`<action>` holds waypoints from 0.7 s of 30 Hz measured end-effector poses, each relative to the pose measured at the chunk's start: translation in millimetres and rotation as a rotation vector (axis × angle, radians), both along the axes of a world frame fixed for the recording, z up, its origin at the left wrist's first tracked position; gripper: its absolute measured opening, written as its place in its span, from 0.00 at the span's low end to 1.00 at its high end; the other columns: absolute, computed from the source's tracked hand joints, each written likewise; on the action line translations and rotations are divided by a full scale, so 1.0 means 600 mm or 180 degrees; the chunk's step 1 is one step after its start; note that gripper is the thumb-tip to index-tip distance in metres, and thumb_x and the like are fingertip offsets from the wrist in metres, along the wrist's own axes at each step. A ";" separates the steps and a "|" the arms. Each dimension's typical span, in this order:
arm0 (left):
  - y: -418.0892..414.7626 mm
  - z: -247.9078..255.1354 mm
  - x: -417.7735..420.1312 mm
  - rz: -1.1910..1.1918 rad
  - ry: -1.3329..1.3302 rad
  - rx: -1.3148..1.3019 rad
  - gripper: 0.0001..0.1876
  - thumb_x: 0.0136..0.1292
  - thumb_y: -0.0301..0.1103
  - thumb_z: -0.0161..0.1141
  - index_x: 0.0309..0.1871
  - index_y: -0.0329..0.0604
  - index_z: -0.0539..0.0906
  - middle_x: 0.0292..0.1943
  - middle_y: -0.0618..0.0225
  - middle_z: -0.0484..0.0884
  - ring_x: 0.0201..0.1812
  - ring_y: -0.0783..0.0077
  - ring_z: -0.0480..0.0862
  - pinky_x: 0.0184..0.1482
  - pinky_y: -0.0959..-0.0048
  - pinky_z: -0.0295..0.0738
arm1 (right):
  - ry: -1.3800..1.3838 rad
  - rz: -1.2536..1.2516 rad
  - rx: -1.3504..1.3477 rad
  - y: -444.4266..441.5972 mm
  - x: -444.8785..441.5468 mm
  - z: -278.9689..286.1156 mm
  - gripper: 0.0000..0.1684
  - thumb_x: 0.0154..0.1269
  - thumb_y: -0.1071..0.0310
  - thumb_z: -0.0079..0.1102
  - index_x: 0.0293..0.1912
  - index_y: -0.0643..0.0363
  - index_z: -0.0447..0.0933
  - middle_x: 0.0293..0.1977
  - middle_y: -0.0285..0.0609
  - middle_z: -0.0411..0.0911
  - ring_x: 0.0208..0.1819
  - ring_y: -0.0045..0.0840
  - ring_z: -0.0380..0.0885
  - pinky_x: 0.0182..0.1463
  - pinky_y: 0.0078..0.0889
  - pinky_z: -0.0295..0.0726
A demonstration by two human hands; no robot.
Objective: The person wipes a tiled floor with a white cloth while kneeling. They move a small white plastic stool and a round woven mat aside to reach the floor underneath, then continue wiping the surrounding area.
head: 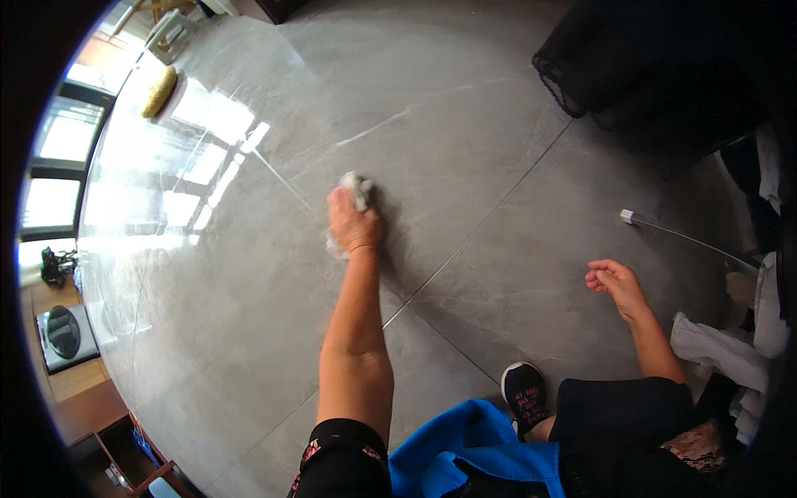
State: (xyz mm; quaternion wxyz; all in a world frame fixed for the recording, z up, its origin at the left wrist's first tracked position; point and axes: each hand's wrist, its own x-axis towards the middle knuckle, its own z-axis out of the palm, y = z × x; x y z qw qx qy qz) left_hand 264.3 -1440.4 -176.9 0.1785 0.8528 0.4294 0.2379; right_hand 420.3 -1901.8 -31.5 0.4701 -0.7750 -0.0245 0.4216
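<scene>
My left hand is stretched out over the grey tiled floor, closed around a pale crumpled cloth. Part of the cloth shows beyond the fingers and another part beside the wrist. The cloth is pressed against the shiny tile. Off to the right, my right hand hangs above the floor with its fingers curled loosely and nothing seen in it. Blue fabric lies at my lap, beside a black shoe.
A black fabric item stands at the upper right. Below it, a thin metal bar with a white end cap reaches over the floor. Light-coloured fabric is at the right. A yellow round cushion and an open drawer are at the left.
</scene>
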 end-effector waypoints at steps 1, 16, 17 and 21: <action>-0.033 -0.011 0.023 -0.0305 0.0106 0.0078 0.28 0.48 0.31 0.59 0.57 0.39 0.73 0.55 0.54 0.75 0.61 0.51 0.70 0.63 0.60 0.64 | -0.0016 0.0006 0.0079 0.007 0.003 -0.002 0.15 0.69 0.68 0.48 0.51 0.64 0.74 0.39 0.40 0.78 0.38 0.19 0.77 0.44 0.21 0.75; -0.530 0.028 0.002 -0.1607 -0.0547 -0.3475 0.23 0.55 0.27 0.58 0.57 0.35 0.74 0.51 0.56 0.79 0.53 0.57 0.77 0.58 0.66 0.70 | -0.0068 0.0489 0.0518 -0.006 -0.053 -0.101 0.31 0.67 0.64 0.55 0.66 0.60 0.59 0.56 0.45 0.69 0.58 0.25 0.67 0.60 0.29 0.70; -0.513 0.032 0.010 -0.0953 -0.0898 -0.4425 0.21 0.60 0.29 0.57 0.56 0.35 0.74 0.48 0.58 0.80 0.50 0.61 0.79 0.55 0.68 0.72 | -0.0190 0.0726 0.0533 0.014 -0.074 -0.084 0.37 0.66 0.63 0.56 0.69 0.59 0.52 0.62 0.46 0.63 0.64 0.27 0.61 0.63 0.31 0.66; -0.495 0.086 0.027 -0.1065 -0.1540 -0.5689 0.32 0.70 0.55 0.45 0.65 0.36 0.66 0.58 0.60 0.73 0.57 0.67 0.72 0.60 0.69 0.65 | -0.0161 0.0502 0.1805 0.071 -0.139 -0.099 0.46 0.65 0.60 0.60 0.72 0.55 0.43 0.71 0.45 0.48 0.71 0.29 0.49 0.70 0.33 0.52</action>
